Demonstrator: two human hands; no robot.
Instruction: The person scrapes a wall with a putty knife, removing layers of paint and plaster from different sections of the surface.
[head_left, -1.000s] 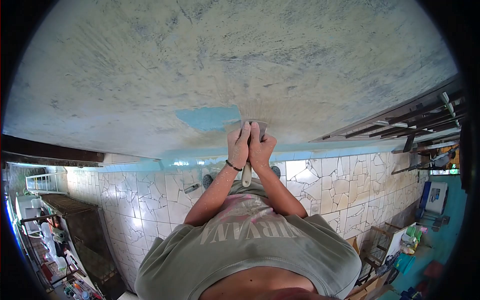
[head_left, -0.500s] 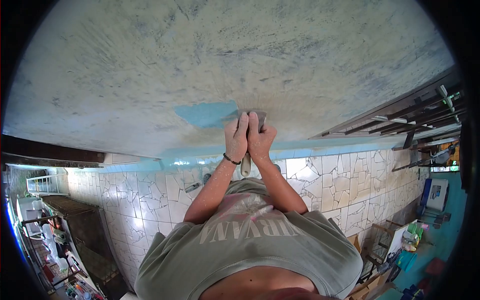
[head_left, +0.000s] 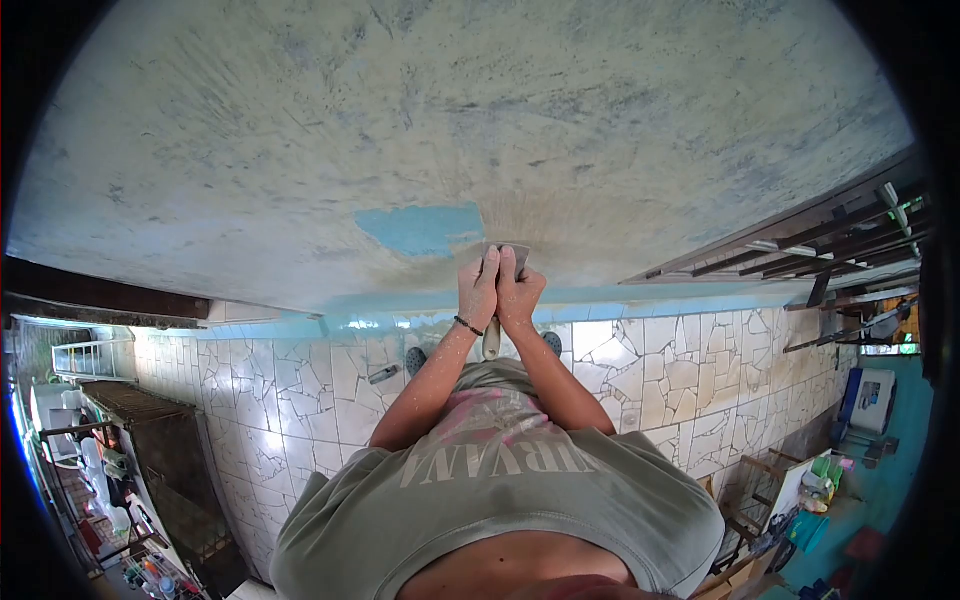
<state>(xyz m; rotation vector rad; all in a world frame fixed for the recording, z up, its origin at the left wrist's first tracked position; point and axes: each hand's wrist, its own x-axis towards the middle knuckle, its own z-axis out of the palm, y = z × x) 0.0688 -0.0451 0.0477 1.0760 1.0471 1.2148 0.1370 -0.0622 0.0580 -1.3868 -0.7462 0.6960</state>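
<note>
A wide-bladed scraper (head_left: 491, 341) is gripped by both hands, its pale handle sticking out below them toward my body. My left hand (head_left: 477, 291), with a dark beaded bracelet at the wrist, wraps one side. On the other side my right hand (head_left: 519, 297) is closed around it too. Both thumbs lie side by side on the dark blade, whose edge is against or very near the wall (head_left: 600, 120). A bare light-blue patch (head_left: 420, 230) with ragged edges shows just left of and above the blade. Whitish dust speckles my hands and forearms.
Below the wall runs a floor of broken-tile pieces (head_left: 660, 360), where a small dark object (head_left: 383, 374) lies left of my feet. A dark slatted frame (head_left: 810, 240) stands at right. A brown cabinet (head_left: 170, 470) is at left, and a cluttered shelf (head_left: 800, 490) at lower right.
Both hands and the scraper have moved a short way down the wall, toward my body. The blue patch looks about the same.
</note>
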